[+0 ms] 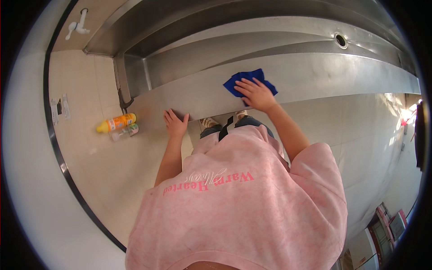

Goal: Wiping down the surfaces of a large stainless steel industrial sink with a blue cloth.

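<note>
My right hand lies palm down on a blue cloth, pressing it against the front ledge of a long stainless steel trough sink. The cloth is spread out with crumpled corners showing around my fingers. Further left, my left hand rests at the ledge's near edge, its thumb spread from the fingers, with nothing held. Behind the ledge runs the trough's basin, with a round drain hole toward the right.
On the left, a yellow-capped bottle and a clear plastic bottle lie side by side. A white plastic tap sticks out of the tiled wall at upper left. My feet stand on the tiled floor below the ledge.
</note>
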The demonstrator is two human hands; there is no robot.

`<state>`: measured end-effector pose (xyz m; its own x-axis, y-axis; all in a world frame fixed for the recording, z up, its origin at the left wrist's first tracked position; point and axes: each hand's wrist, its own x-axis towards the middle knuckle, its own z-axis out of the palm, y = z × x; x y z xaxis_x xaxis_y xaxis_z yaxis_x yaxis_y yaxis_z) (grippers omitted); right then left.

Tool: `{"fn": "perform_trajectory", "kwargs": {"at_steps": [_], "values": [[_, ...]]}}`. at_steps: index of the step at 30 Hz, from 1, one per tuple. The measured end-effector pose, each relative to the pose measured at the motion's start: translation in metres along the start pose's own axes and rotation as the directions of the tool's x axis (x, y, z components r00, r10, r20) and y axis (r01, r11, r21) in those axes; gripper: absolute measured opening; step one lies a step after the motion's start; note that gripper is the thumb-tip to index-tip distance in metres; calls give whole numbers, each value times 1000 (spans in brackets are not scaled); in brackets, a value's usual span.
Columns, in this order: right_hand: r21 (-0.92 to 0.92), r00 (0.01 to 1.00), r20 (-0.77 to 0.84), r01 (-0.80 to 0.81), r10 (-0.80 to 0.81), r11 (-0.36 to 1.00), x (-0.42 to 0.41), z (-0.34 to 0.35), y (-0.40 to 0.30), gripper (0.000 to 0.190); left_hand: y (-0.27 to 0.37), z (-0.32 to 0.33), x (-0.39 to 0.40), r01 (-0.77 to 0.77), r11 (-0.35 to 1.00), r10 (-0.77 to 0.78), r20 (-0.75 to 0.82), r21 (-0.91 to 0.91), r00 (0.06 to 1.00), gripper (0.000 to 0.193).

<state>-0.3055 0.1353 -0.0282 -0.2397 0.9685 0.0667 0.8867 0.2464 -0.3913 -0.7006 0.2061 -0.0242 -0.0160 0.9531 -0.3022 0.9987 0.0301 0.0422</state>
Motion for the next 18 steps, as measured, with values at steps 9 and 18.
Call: {"fn": "perform_trajectory", "kwargs": {"at_steps": [9, 18], "values": [[55, 231, -446, -957, 865, 284, -89, -51, 195, 54, -25, 22, 9, -87, 991, 81, -63, -106, 995, 97], [-89, 742, -371, -627, 558, 774, 10, 11, 62, 61, -2, 4, 5, -8, 999, 9, 34, -34, 999, 111]]}}
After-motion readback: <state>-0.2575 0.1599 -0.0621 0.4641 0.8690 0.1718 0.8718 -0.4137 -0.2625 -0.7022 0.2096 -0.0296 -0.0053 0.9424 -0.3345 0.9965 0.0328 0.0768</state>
